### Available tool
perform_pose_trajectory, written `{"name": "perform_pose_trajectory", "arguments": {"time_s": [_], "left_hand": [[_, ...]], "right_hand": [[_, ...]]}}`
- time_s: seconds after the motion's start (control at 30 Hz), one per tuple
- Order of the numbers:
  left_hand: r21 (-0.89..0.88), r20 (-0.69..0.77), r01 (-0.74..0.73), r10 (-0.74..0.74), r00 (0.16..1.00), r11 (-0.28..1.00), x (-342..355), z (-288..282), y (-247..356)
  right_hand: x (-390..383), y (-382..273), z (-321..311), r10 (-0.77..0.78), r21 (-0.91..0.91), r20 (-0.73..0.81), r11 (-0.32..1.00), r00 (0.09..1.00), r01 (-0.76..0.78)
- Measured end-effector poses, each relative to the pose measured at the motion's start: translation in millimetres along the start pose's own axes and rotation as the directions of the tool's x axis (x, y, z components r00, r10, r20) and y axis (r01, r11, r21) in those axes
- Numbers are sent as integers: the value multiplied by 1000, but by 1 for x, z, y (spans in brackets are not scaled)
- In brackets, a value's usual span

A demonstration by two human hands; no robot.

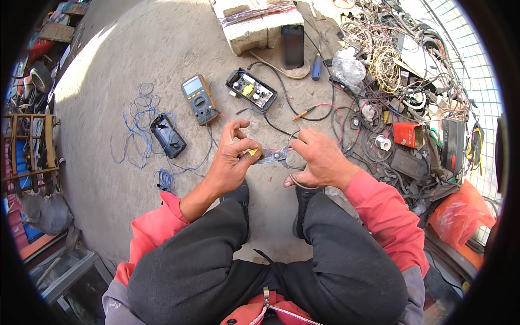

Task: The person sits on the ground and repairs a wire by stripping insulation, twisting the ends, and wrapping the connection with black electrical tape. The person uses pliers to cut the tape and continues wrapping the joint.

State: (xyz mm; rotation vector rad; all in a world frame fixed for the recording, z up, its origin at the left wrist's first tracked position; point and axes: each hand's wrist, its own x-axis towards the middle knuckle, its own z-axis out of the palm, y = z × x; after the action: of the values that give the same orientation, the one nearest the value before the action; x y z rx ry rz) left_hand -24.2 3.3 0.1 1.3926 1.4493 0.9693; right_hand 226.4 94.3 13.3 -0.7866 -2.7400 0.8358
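Note:
My right hand grips a pair of metal scissors, its fingers in the wire-like loop handles. The scissors point left, toward my left hand. Thumb and fingers of that hand pinch a small yellow piece beside the blades; its kind is too small to make out. A thin red strand shows along the blades. Beyond my hands lies an opened black case with a circuit board. Left of it is a grey and orange multimeter, with leads running toward my hands. A black plastic cover lies farther left.
Thin blue wire is strewn at left. Ahead are a worn white block, a dark phone and a blue-handled screwdriver. A heap of tangled cables, a red box and an orange bag crowd the right side.

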Motion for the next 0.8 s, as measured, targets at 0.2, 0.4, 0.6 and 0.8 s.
{"name": "perform_pose_trajectory", "arguments": {"time_s": [0.2, 0.4, 0.6, 0.8], "left_hand": [[9, 1, -9, 9, 1000, 1000, 0, 0, 1], [15, -7, -21, 21, 1000, 1000, 0, -1, -1], [8, -12, 2, -2, 1000, 1000, 0, -1, -2], [9, -18, 10, -10, 1000, 1000, -1, 1, -3]], "right_hand": [[-5, 4, 5, 32, 23, 17, 999, 999, -33], [-6, 5, 5, 44, -1, 42, 999, 998, -44], [-7, 4, 5, 51, 2, 44, 999, 998, -51], [-5, -1, 7, 47, -18, -39, 999, 998, -48]]}}
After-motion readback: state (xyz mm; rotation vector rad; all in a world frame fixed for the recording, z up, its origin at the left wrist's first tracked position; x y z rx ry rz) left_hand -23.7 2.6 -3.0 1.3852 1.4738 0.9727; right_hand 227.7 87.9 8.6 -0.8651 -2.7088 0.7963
